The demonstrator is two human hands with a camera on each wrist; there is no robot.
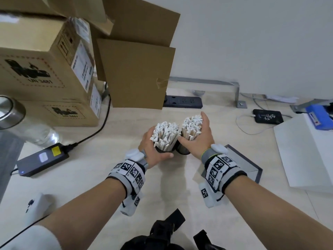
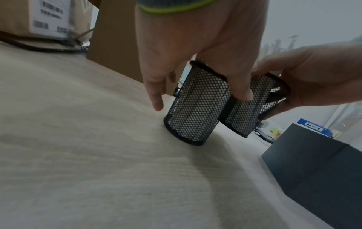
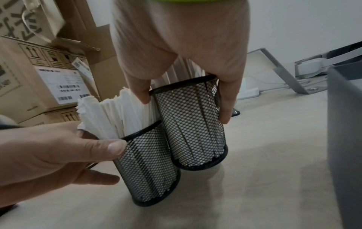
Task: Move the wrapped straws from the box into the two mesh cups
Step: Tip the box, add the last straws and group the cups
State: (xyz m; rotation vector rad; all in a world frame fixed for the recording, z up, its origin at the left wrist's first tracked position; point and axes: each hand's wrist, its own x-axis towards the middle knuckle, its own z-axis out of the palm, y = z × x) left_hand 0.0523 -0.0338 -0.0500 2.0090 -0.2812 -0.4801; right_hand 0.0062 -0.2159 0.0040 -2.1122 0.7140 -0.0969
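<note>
Both mesh cups (image 1: 173, 148) stand touching mid-table, packed with wrapped straws (image 1: 165, 130) — your left hand (image 1: 153, 150) and right hand (image 1: 198, 139) each curl round one. The grey box (image 1: 252, 170) sits near the table's right edge; its inside is hidden — likely nearly done.

head: above, looking down | wrists: low, close | shared: mesh cups (image 1: 173, 150)

You're in an office or stockroom: labelled shipping cartons (image 1: 45, 56) stacked on a pale desk (image 1: 90, 177), a power strip (image 1: 182, 101) by the white wall.
</note>
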